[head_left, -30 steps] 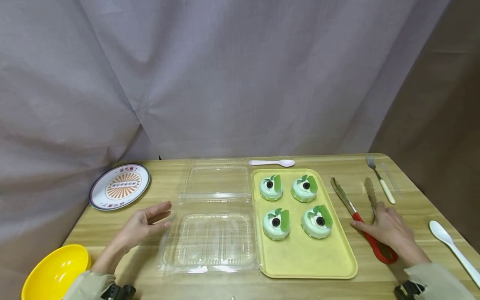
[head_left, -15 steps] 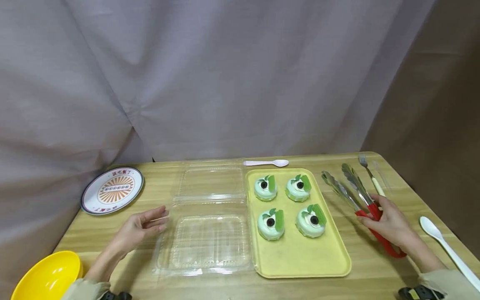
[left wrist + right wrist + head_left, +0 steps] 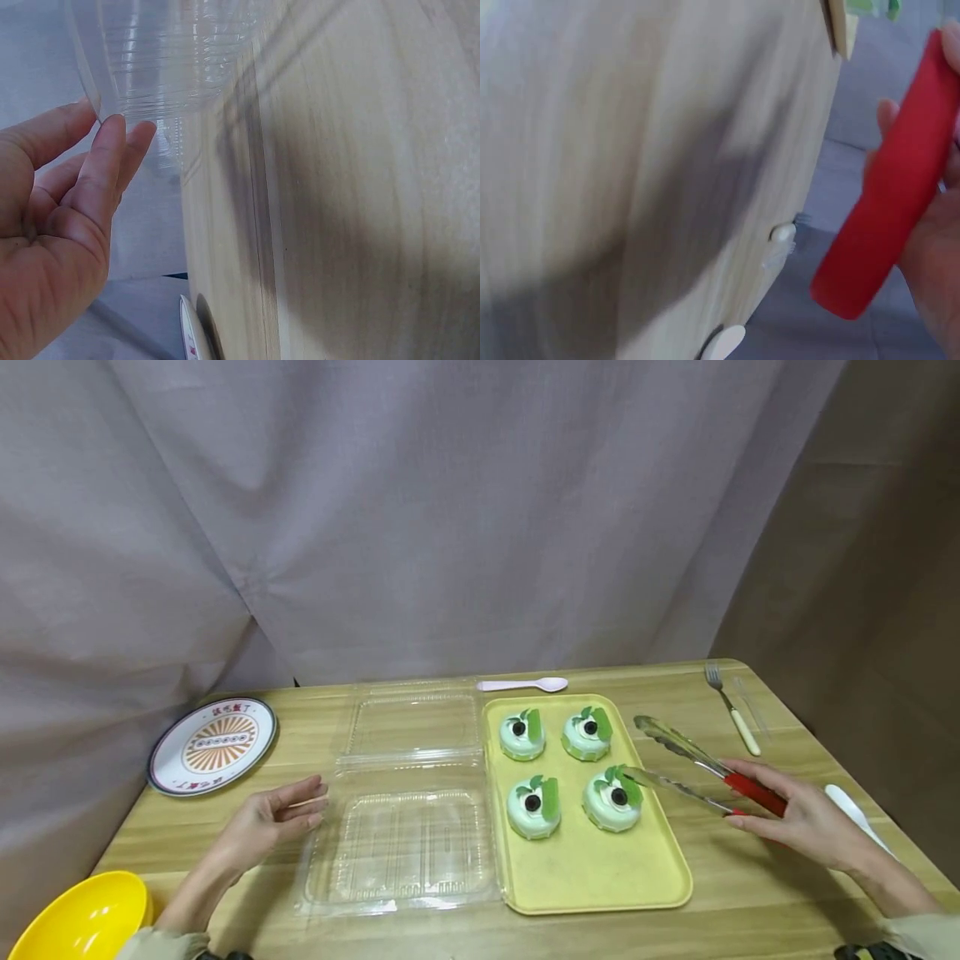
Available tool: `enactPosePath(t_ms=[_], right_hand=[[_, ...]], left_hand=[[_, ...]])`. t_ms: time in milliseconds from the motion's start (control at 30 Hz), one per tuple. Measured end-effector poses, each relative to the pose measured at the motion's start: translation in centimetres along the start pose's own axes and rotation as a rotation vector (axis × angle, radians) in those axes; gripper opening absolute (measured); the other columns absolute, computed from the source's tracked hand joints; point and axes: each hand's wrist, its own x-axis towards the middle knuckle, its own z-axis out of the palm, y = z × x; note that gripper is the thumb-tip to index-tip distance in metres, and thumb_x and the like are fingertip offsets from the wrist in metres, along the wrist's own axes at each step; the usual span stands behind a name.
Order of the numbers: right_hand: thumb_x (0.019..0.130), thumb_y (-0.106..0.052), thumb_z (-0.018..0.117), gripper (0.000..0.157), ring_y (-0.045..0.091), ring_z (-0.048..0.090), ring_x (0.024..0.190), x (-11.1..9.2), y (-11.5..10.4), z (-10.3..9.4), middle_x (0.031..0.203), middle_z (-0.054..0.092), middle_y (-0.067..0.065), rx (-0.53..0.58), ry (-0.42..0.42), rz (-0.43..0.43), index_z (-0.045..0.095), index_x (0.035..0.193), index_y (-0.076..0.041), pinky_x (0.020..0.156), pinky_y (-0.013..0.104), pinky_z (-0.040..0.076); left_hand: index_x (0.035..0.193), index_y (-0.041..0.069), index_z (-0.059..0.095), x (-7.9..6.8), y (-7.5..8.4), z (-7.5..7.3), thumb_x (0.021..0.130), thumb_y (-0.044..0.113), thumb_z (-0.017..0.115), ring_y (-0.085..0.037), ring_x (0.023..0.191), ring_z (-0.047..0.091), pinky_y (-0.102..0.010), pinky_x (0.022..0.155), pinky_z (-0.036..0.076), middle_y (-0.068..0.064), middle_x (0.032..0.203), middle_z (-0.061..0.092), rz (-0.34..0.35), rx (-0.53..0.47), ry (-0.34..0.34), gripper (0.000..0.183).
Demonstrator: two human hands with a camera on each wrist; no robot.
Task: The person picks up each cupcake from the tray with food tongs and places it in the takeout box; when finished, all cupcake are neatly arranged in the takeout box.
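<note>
My right hand grips red-handled metal tongs, their arms spread apart. The lower tip is over or against the front right of several pale green cakes; contact is unclear. These cakes, each topped with a dark round and green pieces, sit on a yellow tray. A red handle fills part of the right wrist view. Left of the tray lies an opened clear plastic box. My left hand is beside its left edge, fingers loosely bent, holding nothing visible. In the left wrist view the box edge appears by the fingertips.
A patterned plate lies at the back left, and a yellow bowl at the front left. A pale spoon lies behind the tray. At right are a fork, a thin clear utensil and a white spoon.
My right hand has lifted the tongs off the table and swung their tips left over the tray. The left hand has stayed by the box; the head view has shifted slightly.
</note>
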Motion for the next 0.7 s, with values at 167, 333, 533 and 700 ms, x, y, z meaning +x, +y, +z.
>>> enactPosePath(t_ms=[167, 333, 533, 700], right_hand=[[0.073, 0.012, 0.076, 0.067, -0.018, 0.05, 0.117, 0.0, 0.3, -0.7, 0.132, 0.052, -0.03, 0.125, -0.113, -0.106, 0.052, 0.135, 0.005, 0.088, -0.003, 0.041], [0.071, 0.009, 0.078, 0.066, -0.017, 0.049, 0.118, 0.2, 0.6, -0.9, 0.133, 0.053, -0.029, 0.107, -0.168, -0.157, 0.054, 0.133, 0.004, 0.089, -0.003, 0.039], [0.068, -0.001, 0.084, 0.069, -0.021, 0.046, 0.112, 0.5, 1.1, -0.7, 0.128, 0.05, -0.035, -0.015, -0.19, -0.176, 0.059, 0.132, -0.006, 0.085, -0.004, 0.037], [0.063, -0.007, 0.088, 0.07, -0.022, 0.045, 0.111, 0.8, 1.7, -0.4, 0.125, 0.049, -0.035, -0.082, -0.182, -0.202, 0.062, 0.128, -0.011, 0.084, -0.005, 0.036]], left_hand=[[0.142, -0.02, 0.027, 0.0, 0.0, 0.0, 0.093, 0.006, 0.062, 0.014, 0.105, 0.058, -0.01, 0.089, 0.051, -0.039, 0.143, 0.038, -0.004, -0.007, 0.001, 0.066], [0.143, -0.019, 0.027, 0.0, 0.1, 0.0, 0.093, 0.007, 0.062, 0.014, 0.106, 0.057, -0.012, 0.09, 0.052, -0.038, 0.143, 0.038, -0.004, 0.002, -0.003, 0.066], [0.142, -0.02, 0.027, 0.0, 0.1, 0.1, 0.092, 0.005, 0.062, 0.013, 0.105, 0.058, -0.01, 0.089, 0.051, -0.039, 0.142, 0.037, 0.002, -0.008, 0.001, 0.066], [0.14, -0.022, 0.027, 0.0, 0.0, 0.2, 0.092, 0.003, 0.062, 0.013, 0.104, 0.058, -0.01, 0.087, 0.051, -0.041, 0.14, 0.037, 0.022, -0.007, 0.002, 0.065]])
